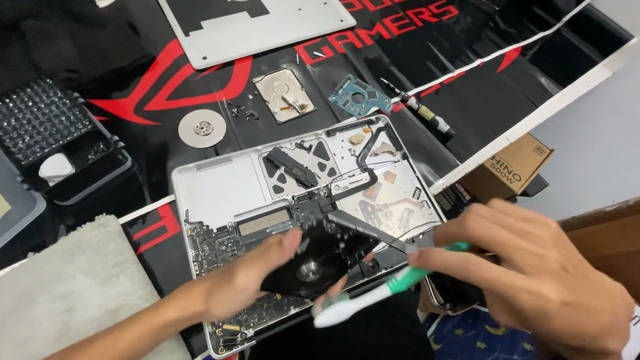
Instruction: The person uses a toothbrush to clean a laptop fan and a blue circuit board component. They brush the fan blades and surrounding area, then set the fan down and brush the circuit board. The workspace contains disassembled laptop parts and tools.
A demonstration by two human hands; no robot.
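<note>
1. My left hand (252, 282) pinches a black fan (314, 264) over the opened laptop (210, 189), low centre.
2. My right hand (541, 279), at 3 o'clock, grips a green-white toothbrush (372, 296), fingers closed round it.
3. A disk platter (202, 128) lies at 11 o'clock.

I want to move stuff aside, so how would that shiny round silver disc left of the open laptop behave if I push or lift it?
The shiny round silver disc lies flat on the black and red mat, so it would probably slide rather than roll. It looks thin and mirror-smooth, so likely slippery, hard to lift by its edge, and easily scratched.
</note>
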